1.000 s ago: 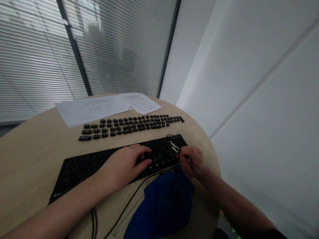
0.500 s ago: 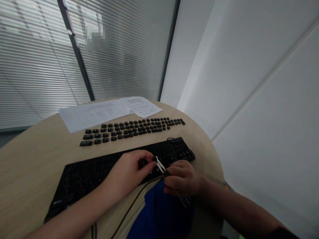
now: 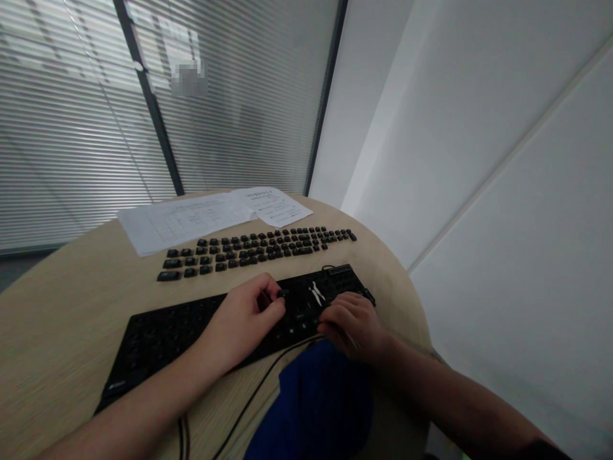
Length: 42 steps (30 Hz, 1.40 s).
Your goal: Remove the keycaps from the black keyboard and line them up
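Note:
A black keyboard (image 3: 182,326) with its keycaps off lies across the round wooden table (image 3: 57,319). My left hand (image 3: 244,319) rests on its middle, thumb and fingers pinched on a small black keycap (image 3: 282,294). My right hand (image 3: 352,322) is closed on a thin wire keycap puller (image 3: 315,292). The puller's white tips point over the keyboard's right part, a short way from my left fingertips.
Several loose black keycaps (image 3: 253,246) lie in rows behind the keyboard. Paper sheets (image 3: 191,214) sit at the table's far edge by the blinds. A blue cloth (image 3: 316,402) lies near me, next to the keyboard's black cable (image 3: 249,396).
Half a second ago the puller's tips met my left fingers near the keyboard's front edge. Both hands have since moved back over the keyboard, with the puller now apart from my left fingers.

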Tool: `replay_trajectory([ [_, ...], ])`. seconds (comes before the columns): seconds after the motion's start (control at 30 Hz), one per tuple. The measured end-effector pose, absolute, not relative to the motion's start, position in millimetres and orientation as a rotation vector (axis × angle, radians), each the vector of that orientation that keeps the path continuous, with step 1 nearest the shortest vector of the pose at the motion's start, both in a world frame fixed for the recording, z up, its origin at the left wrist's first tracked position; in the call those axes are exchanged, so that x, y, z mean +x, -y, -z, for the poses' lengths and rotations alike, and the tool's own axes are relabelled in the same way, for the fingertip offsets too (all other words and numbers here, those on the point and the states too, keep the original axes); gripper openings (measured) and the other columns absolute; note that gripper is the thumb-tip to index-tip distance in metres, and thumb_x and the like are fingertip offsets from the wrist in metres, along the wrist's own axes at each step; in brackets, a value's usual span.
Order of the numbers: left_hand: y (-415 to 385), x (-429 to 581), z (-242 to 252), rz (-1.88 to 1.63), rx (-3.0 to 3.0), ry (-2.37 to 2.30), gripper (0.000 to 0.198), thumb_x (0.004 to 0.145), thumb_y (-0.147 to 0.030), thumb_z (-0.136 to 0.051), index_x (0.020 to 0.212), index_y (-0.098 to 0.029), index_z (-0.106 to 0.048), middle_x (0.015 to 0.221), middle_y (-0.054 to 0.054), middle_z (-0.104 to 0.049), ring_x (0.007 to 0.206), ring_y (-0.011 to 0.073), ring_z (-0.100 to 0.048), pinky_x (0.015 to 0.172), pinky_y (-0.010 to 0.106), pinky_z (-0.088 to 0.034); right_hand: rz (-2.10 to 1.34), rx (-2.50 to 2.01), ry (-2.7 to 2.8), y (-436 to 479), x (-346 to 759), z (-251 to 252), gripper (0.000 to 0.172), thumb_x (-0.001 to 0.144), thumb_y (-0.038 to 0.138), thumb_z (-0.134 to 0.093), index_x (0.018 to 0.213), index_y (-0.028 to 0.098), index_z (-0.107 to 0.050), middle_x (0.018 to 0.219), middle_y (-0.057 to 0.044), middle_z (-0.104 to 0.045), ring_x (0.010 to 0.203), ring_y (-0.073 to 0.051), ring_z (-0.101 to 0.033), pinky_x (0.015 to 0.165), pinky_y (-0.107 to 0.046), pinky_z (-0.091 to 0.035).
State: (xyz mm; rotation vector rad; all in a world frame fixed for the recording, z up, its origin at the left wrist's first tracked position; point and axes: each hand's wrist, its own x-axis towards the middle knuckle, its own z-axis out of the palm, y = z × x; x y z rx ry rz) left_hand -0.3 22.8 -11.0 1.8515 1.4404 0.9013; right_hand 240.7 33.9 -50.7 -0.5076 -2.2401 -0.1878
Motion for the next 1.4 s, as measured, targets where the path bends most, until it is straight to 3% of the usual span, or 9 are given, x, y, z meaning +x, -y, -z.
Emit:
replay_trajectory([
  [0.1,-22,0,9,-0.871,1.868,-1.394,0.024,0.083,-0.045,-0.054,0.079,-0.022,-0.058,0.066,-0.002,-0.061,0.062,0.0169,-0.055,0.058,0.029,-0.040,0.250,-0.653,2.193,-35,246,48,0.024,0.105,0.032,-0.048,0.088,0.022,-0.061,0.074,-0.003,-0.064,0.067,-0.019,-0.057,0.068,-0.034,-0.045],
  [0.23,-17,7,12,-0.792,1.893,-1.248,0.017,0.083,-0.037,-0.055,0.082,-0.021,-0.063,0.071,-0.001,-0.064,0.067,0.0172,-0.057,0.061,0.029,-0.042,0.258,-0.675,2.144,-36,248,48,0.024,0.106,0.023,-0.043,0.105,0.021,-0.066,0.100,-0.010,-0.068,0.094,-0.024,-0.064,0.085,-0.041,-0.053],
  [0.47,-9,16,14,-0.752,1.950,-1.166,0.016,0.084,-0.030,-0.056,0.086,-0.019,-0.068,0.077,0.000,-0.067,0.072,0.0169,-0.060,0.065,0.029,-0.044,0.298,-0.414,2.241,-37,245,57,0.022,0.104,0.017,-0.052,0.120,0.019,-0.066,0.087,-0.006,-0.067,0.072,-0.017,-0.062,0.065,-0.030,-0.051],
  [0.63,-7,16,15,-0.744,1.964,-1.159,0.014,0.084,-0.029,-0.058,0.085,-0.019,-0.068,0.075,0.000,-0.066,0.069,0.0159,-0.059,0.062,0.028,-0.043,0.402,-0.440,2.227,-36,247,55,0.020,0.097,0.026,-0.069,0.117,0.019,-0.069,0.083,-0.004,-0.068,0.068,-0.017,-0.062,0.061,-0.030,-0.050],
  [0.93,-5,16,15,-0.693,2.085,-1.214,0.014,0.089,-0.030,-0.061,0.091,-0.020,-0.071,0.083,0.002,-0.070,0.077,0.0184,-0.064,0.068,0.030,-0.045,0.318,-0.468,2.245,-35,248,50,0.012,0.097,0.022,-0.066,0.109,0.021,-0.068,0.086,-0.005,-0.074,0.070,-0.017,-0.067,0.063,-0.030,-0.055],
  [1.1,-12,-4,7,-0.599,2.396,-1.353,0.022,0.097,-0.032,-0.058,0.107,-0.019,-0.074,0.104,0.008,-0.073,0.096,0.0271,-0.068,0.085,0.040,-0.052,0.329,-0.830,2.273,-82,277,34,0.015,0.098,0.025,-0.065,0.109,0.021,-0.073,0.098,-0.009,-0.078,0.089,-0.022,-0.072,0.079,-0.035,-0.056],
  [1.23,-24,-24,8,-0.354,2.606,-1.376,0.021,0.092,-0.025,-0.066,0.108,-0.019,-0.076,0.115,0.012,-0.072,0.111,0.0334,-0.066,0.100,0.050,-0.052,0.056,-1.426,2.374,-160,300,22,0.022,0.095,0.026,-0.069,0.114,0.019,-0.077,0.102,-0.009,-0.078,0.090,-0.023,-0.071,0.084,-0.035,-0.053],
  [1.4,-27,-34,15,-0.299,2.621,-1.379,0.027,0.086,-0.022,-0.071,0.113,-0.021,-0.077,0.127,0.013,-0.070,0.118,0.0349,-0.065,0.103,0.052,-0.052,-0.072,-1.562,2.344,-225,309,37,0.017,0.091,0.022,-0.072,0.103,0.016,-0.082,0.092,-0.009,-0.081,0.080,-0.021,-0.072,0.075,-0.030,-0.053],
])
